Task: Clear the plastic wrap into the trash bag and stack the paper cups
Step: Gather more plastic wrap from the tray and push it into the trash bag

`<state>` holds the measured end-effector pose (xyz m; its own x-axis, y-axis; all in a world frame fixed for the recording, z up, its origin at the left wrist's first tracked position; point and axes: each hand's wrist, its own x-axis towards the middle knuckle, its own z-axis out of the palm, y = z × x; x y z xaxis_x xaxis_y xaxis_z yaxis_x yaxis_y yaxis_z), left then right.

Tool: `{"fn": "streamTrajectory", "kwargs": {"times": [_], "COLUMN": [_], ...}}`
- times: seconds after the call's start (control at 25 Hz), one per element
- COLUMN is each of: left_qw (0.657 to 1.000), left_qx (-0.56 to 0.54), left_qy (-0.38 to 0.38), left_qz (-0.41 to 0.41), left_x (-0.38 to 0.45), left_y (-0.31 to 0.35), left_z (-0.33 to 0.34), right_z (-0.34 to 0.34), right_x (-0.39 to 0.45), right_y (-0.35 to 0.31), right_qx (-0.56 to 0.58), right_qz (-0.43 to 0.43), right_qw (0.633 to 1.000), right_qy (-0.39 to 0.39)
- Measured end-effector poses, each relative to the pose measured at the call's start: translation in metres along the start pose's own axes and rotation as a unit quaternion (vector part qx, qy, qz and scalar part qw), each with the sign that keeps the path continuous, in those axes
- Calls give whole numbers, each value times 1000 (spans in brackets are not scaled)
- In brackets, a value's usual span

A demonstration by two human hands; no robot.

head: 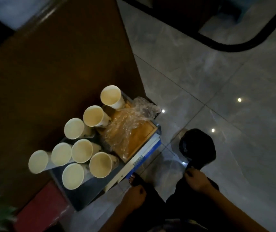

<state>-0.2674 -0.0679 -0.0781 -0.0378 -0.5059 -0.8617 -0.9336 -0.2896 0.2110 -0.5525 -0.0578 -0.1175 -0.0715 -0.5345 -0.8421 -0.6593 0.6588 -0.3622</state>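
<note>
Dim, blurry: our right hand [196, 179] grips black trash bag [197, 148]; left hand [134, 196] curled, hold unclear; plastic wrap [125, 129] at surface [42, 72] edge.

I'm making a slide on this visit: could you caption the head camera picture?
Eight unstacked paper cups and crumpled plastic wrap sit on a low table; right hand holds a black trash bag.

Paper cups [82, 151]: matt cream paper, smooth inner walls. Plastic wrap [128, 124], just right of the cups: clear, crinkled film with glossy highlights. Wooden tray [144, 133] beneath the wrap: smooth, warm-toned wood with a raised rim. Tabletop [53, 61] behind the cups: brown, matt, even surface. Floor [217, 81] right of the cups: polished grey marble-patterned tiles mirroring spot lights. Trash bag [197, 146], right of the cups: thin black plastic, faintly shiny
</note>
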Motion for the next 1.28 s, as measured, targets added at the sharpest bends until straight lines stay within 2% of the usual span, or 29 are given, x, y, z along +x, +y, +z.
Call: {"fn": "streamTrajectory", "kwargs": {"times": [0.08, 0.24, 0.56, 0.72, 0.88, 0.96, 1.08, 1.16, 1.2, 1.28], "left_qw": [1000, 998, 994, 986, 966, 956, 937, 931, 930, 929], "left_qx": [-20, -44, -74, -22, -3, 1, 12, 14, 14, 13], "left_qy": [2, 31, 62, 105, 182, 223, 288, 306, 308, 312], "left_qz": [-14, -13, 55, 125, 184, 190, 198, 200, 199, 198], "left_x": [-12, -18, -29, -50, -70, -79, -84, -83, -83, -82], "left_y": [-11, -27, -16, 16, 45, 58, 73, 78, 79, 78], "left_z": [-2, -13, -32, -52, -83, -101, -123, -131, -132, -129], "right_z": [2, 0, -38, -77, -122, -136, -144, -139, -134, -121], "right_x": [-9, -24, -37, -56, -66, -62, -47, -37, -31, -20], "right_y": [-8, -32, -115, -180, -241, -266, -294, -300, -301, -300], "right_qx": [-72, -179, -345, -425, -500, -515, -535, -520, -511, -515], "right_qz": [-37, -73, -203, -323, -452, -475, -468, -469, -455, -376], "right_qw": [996, 981, 915, 846, 734, 704, 685, 683, 696, 749], "right_qy": [-28, -33, -44, -7, 85, 113, 164, 209, 216, 178]}}
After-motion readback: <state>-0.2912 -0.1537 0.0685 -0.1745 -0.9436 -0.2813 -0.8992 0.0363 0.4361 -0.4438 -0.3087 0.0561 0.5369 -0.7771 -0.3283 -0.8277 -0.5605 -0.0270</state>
